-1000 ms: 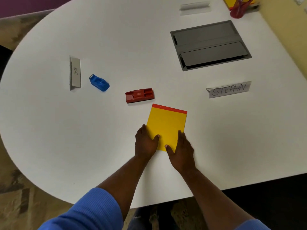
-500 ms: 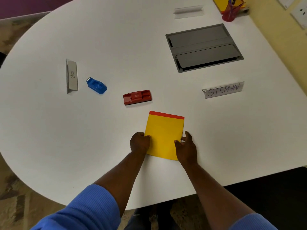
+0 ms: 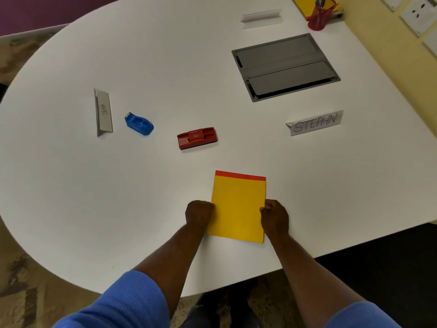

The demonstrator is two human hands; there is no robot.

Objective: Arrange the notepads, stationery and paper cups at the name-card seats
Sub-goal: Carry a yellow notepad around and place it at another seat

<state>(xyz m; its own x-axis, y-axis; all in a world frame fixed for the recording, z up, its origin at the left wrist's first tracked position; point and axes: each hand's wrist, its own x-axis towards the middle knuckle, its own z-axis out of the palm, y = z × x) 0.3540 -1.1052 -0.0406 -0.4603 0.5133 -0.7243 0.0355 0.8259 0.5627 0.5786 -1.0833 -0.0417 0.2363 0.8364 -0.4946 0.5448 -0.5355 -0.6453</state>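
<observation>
A yellow notepad (image 3: 237,204) with a red top strip lies flat on the white table (image 3: 165,67) near its front edge. My left hand (image 3: 198,214) is curled against the pad's left edge and my right hand (image 3: 275,216) grips its right edge. A red stapler (image 3: 197,138) lies beyond the pad. Further left is a blue tape dispenser (image 3: 139,123) beside the name card "BETA" (image 3: 103,112). The name card "STEPHN" (image 3: 315,123) stands to the right. A third name card (image 3: 261,16) stands at the far side.
A grey cable hatch (image 3: 285,66) is set into the table at the back right. A red pen cup (image 3: 319,16) and another yellow pad (image 3: 302,4) sit in the far right corner, by a yellow wall with sockets (image 3: 416,13).
Both hands slid from the pad's near corners to its left and right edges, fingers curling in. The pad has come closer to the front edge and straightened.
</observation>
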